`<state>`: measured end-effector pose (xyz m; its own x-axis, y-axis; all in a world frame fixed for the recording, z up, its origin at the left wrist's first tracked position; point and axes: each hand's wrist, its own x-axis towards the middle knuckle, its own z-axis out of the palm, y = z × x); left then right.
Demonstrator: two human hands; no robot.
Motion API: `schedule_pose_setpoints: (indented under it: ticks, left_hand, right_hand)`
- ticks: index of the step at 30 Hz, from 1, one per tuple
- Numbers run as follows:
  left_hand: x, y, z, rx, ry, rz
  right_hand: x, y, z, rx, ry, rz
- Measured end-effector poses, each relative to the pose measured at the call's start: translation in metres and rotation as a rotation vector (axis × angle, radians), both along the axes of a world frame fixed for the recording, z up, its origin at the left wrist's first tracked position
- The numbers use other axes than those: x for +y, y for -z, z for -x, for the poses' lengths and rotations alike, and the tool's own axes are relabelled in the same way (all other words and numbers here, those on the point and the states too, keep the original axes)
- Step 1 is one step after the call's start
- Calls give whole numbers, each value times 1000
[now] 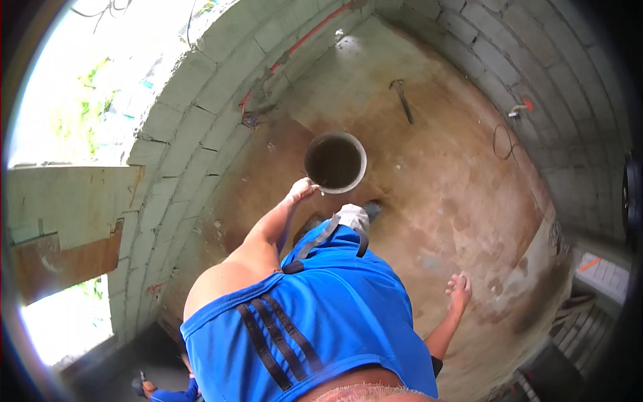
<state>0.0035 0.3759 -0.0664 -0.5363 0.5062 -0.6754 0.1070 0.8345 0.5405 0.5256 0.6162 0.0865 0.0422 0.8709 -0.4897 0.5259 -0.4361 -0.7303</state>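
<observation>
The left hand [303,189] is curling at the bucket's [362,165] near-left rim; whether it is gripping, I cannot tell. The bucket, ahead of the feet [374,209], is looking stiff and, probably holding murky liquid [333,163], heavy: best taken by opposite rims. The right hand [459,288] is hanging half-open, visibly holding nothing.

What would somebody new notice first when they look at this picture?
Probably the bright blue top with black stripes, filling the lower middle. Next comes the round bucket near the centre, dark inside, with the person's left hand at its rim. Farther up and to the right, a hammer lies on the brown-stained floor.
</observation>
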Motion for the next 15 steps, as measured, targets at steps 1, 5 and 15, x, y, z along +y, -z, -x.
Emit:
schedule_pose_setpoints:
  ticks: [1, 5, 15]
  left_hand:
    - [-33, 37, 7, 49, 52, 78]
    - [4, 23, -42, 39, 122, 136]
    - [60, 46, -48, 122, -140, 170]
  right_hand:
    - [16, 8, 2, 2, -105, 84]
    - [17, 45, -48, -221, -114, 110]
    - [138, 110, -137, -269, -217, 524]
